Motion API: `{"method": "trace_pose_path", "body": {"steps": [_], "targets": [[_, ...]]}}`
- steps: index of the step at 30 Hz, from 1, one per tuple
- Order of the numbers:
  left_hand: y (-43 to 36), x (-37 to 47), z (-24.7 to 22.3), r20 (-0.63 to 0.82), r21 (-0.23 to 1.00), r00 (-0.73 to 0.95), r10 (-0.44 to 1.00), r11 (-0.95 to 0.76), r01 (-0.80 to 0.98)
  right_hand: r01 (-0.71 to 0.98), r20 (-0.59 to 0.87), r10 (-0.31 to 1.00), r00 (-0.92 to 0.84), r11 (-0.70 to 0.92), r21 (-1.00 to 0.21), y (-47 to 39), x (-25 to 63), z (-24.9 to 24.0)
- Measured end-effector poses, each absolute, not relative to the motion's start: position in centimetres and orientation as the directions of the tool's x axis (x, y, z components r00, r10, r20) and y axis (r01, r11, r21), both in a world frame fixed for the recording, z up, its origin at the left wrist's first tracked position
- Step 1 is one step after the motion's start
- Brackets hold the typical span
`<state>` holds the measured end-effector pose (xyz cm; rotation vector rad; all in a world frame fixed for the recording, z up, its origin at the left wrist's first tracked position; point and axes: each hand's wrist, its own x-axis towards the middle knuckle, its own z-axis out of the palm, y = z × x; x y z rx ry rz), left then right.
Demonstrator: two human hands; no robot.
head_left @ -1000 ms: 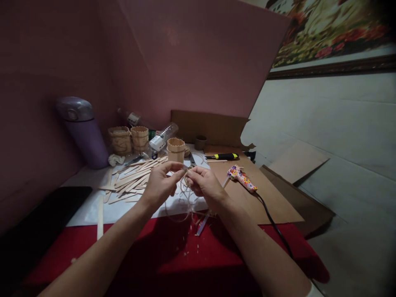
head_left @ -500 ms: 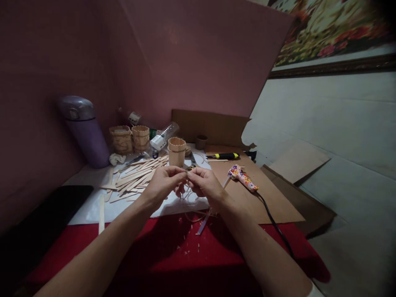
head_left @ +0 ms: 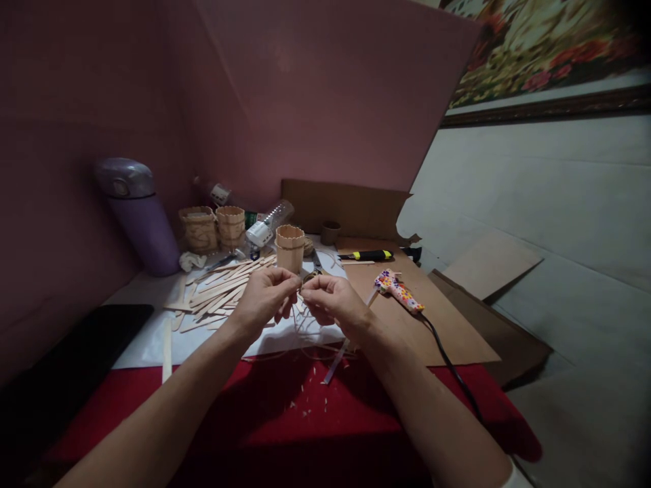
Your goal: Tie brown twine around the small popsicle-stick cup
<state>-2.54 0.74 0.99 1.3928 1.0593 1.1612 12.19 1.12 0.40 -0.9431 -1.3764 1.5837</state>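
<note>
Thin pale twine (head_left: 300,332) hangs in loops below my hands and trails over the white sheet to the red cloth. My left hand (head_left: 268,295) pinches it between thumb and fingertips. Close beside it, almost touching, my right hand (head_left: 333,301) is closed in a pinch on the same twine. The exact spot between the fingertips is too small to make out. Just beyond my hands stands a cup of wooden sticks (head_left: 289,249) with a band around it. Scissors (head_left: 316,268) lie partly hidden behind my fingers.
Loose craft sticks (head_left: 224,291) are heaped at left. Further back stand two stick-covered cups (head_left: 198,229), a purple bottle (head_left: 140,217) and a clear plastic bottle (head_left: 269,222). A glue gun (head_left: 399,291) with a black cord and a utility knife (head_left: 369,255) lie on cardboard (head_left: 442,332) at right.
My hands have shifted slightly left, and the fingertips have drawn a little apart. The twine's loops have swung and now trail further left along the sheet's front edge.
</note>
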Motion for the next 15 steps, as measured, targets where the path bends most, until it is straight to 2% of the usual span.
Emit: {"method": "trace_pose_path", "body": {"steps": [10,15], "targets": [[0.53,-2.5,1.23,0.091,0.995,0.128,0.988,-0.096,0.028,-0.107,-0.053,0.922,-0.383,-0.101,-0.989,1.0,12.38,0.93],[0.57,-2.58,1.21,0.101,0.994,0.198,0.975,-0.089,-0.068,-0.131,-0.084,0.908,-0.41,-0.149,-0.98,1.07,12.59,1.02]]}}
